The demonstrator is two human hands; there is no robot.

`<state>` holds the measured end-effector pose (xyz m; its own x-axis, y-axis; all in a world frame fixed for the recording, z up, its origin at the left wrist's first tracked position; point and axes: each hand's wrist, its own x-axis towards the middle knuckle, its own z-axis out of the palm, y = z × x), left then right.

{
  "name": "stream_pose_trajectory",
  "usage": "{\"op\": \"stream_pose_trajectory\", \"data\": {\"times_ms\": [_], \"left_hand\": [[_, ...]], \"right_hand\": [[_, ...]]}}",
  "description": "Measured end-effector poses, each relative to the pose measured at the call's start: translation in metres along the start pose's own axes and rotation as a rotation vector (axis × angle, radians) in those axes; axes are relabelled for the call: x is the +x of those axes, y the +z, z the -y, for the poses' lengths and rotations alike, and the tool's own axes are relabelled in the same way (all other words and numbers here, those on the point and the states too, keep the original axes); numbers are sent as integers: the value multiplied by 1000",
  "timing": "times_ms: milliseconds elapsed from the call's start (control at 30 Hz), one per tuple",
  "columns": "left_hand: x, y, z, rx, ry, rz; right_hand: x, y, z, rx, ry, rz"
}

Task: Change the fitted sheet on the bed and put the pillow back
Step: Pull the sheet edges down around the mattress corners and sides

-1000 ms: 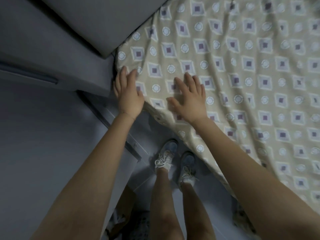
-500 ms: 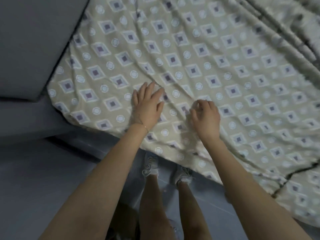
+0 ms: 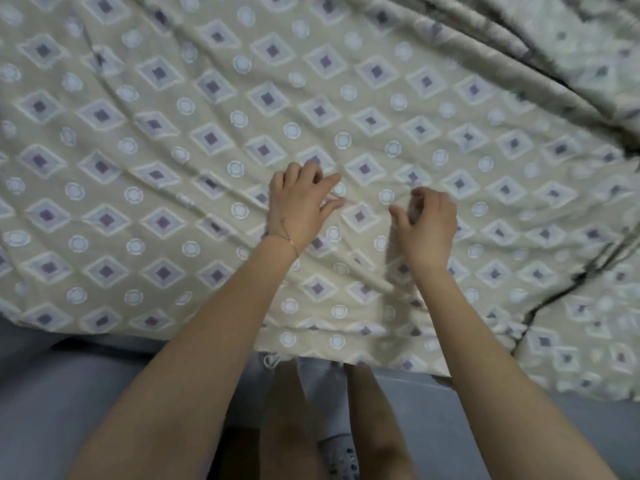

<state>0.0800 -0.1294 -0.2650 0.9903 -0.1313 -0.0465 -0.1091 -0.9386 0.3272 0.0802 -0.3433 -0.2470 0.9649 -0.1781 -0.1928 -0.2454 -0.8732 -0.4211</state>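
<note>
L hand [image 3: 298,209], R hand [image 3: 429,230] farther onto patterned sheet [image 3: 138,140] — fingers [image 3: 311,172] curled, grip unclear.

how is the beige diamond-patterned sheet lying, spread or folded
Spread, but creased: the beige diamond-patterned sheet lies open, folds bunched at upper right.

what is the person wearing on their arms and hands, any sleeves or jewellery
No sleeves show; both forearms are bare. The left hand has a thin gold-coloured chain bracelet at the wrist. The right hand shows no ring or watch.
</note>
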Motion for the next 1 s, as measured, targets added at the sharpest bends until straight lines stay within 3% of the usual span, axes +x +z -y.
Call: {"op": "stream_pose_trajectory", "data": {"times_ms": [133, 267, 433, 567, 667, 800, 900, 1000], "left_hand": [[17, 3, -9, 49, 102, -58], [55, -3, -23, -54, -65, 27], [70, -6, -41, -217, -228, -71], [61, -5, -58, -170, -275, -98], [66, 1, -90, -177, -223, -77], [98, 18, -138, -192, -132, -31], [127, 27, -165, -153, -144, 44], [148, 37, -186, -45, -47, 101]], "right_hand": [[29, -2, -5, -6, -189, 44], [55, -7, -4, 31, -187, 100], [118, -23, 14, 90, -130, 135], [121, -42, 4, 186, -148, 247], [109, -68, -40, 176, -129, 194], [107, -103, -123, 126, 119, 152], [117, -115, -155, 75, 144, 141], [133, -113, -157, -38, 109, 194]]}}
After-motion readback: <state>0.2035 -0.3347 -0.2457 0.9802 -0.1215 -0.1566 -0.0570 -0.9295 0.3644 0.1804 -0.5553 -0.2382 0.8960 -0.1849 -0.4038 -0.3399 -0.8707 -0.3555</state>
